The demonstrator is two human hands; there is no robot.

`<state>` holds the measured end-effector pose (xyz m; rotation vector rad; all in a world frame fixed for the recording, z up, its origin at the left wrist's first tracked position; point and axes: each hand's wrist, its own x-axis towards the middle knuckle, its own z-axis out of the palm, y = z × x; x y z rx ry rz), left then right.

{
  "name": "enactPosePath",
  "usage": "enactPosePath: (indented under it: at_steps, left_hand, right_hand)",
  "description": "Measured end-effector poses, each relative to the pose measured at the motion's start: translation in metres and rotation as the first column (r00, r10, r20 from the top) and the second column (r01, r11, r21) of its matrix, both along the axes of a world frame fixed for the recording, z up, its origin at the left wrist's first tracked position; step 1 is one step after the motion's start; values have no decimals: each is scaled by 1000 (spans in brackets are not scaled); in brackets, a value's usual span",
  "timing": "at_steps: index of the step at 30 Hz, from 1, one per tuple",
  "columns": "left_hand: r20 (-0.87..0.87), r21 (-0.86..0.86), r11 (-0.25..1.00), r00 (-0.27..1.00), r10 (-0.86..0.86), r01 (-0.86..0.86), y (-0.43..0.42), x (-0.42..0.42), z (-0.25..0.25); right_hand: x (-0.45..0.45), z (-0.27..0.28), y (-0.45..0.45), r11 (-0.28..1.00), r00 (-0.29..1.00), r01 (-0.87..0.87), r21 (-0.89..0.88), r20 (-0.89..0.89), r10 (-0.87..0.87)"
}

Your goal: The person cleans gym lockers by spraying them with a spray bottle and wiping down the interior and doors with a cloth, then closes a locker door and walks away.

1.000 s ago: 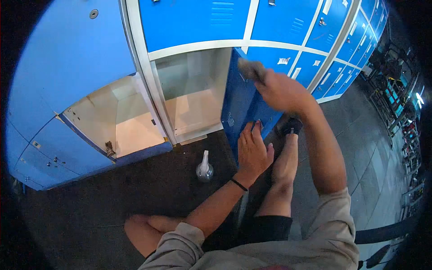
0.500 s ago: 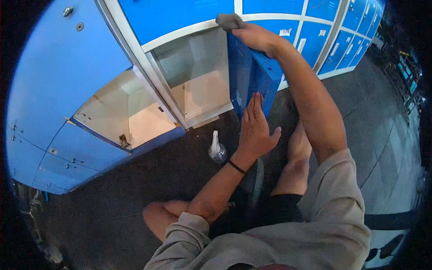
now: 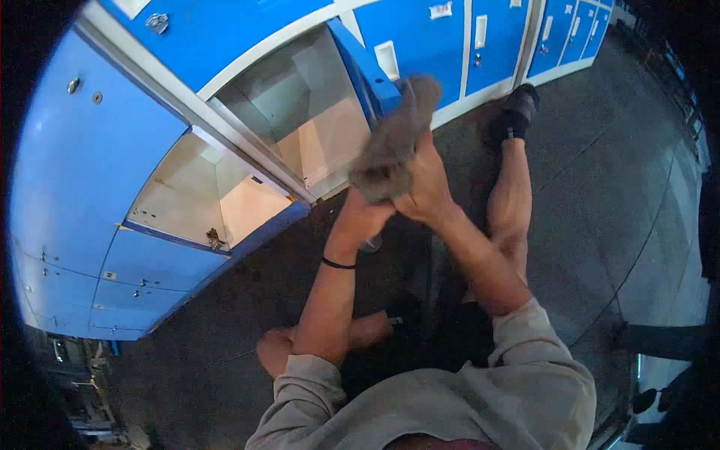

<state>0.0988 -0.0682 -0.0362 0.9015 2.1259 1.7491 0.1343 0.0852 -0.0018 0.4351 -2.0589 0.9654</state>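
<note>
A grey-brown cloth [image 3: 390, 146], smeared by motion, is bunched between my two hands in front of an open blue locker door [image 3: 358, 64]. My right hand [image 3: 429, 184] is closed on the cloth's right side. My left hand [image 3: 366, 216], with a dark band at the wrist, is at the cloth's lower end and appears to grip it; its fingers are mostly hidden underneath. Behind the cloth is the open locker [image 3: 319, 101] with its pale interior. A clear bottle [image 3: 371, 244] shows only a sliver beside my left wrist.
Another open compartment [image 3: 247, 202] is at the left, its blue door [image 3: 262, 229] folded down low. Blue lockers [image 3: 412, 45] line the back. Dark floor [image 3: 585, 195] stretches right. My outstretched leg [image 3: 510, 195] and shoe [image 3: 521, 105] are right of my hands.
My right hand has brought the cloth down from the door's top edge toward me. My left hand has left the door's face and come to the cloth. The view has shifted.
</note>
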Motion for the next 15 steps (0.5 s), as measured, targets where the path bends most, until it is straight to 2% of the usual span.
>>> enactPosePath:
  at_steps: [1,2,3,5,6,8,9,10,11,12,14,15]
  left_hand:
    - [153,32,999,987,-46,41,-18,-16,-23]
    - [85,134,989,994,-71,59,-38,-31,-40]
    - [13,231,969,995,-94,88,-59,-46,-57]
    - [34,409,894,982,184,-181,-45,-29,29]
    - [52,483,822,947,318,-303,-37,-20,73]
    - [-57,544,825,974,219,-154,-35,-23,128]
    - [-105,487,862,971,216,-140,-31,-24,149]
    - [-185,289,910,915,358,-297,-27,-32,162]
    - [-293,90,883,835,465,-460,-22,-44,170]
    - [-420,-93,784,738,528,-614,-22,-51,178]
    - [-146,-238,835,868,475,-497,-29,-56,192]
    - [6,-289,859,896,444,-423,-31,-57,195]
  right_hand:
    - [-1,23,-4,1000,999,23,-1,27,-23]
    - [-5,34,-8,999,997,45,1,55,-45]
    - [-14,29,-12,999,999,23,26,-31,-22]
    - [-26,5,-20,997,980,-6,80,-199,22]
    - [-25,-18,-24,991,986,-3,137,-167,26]
    - [-24,-77,-40,968,994,-14,250,-105,42]
    - [-26,-107,-46,955,998,-13,297,-59,32]
    - [-26,-139,-50,939,1000,-19,344,-13,25]
    - [-23,-156,-55,921,999,-31,389,35,18]
    - [-19,-158,-60,950,997,-9,313,78,-16]
    - [-19,-156,-61,983,984,44,178,163,-74]
    - [-22,-150,-57,981,985,110,158,117,-130]
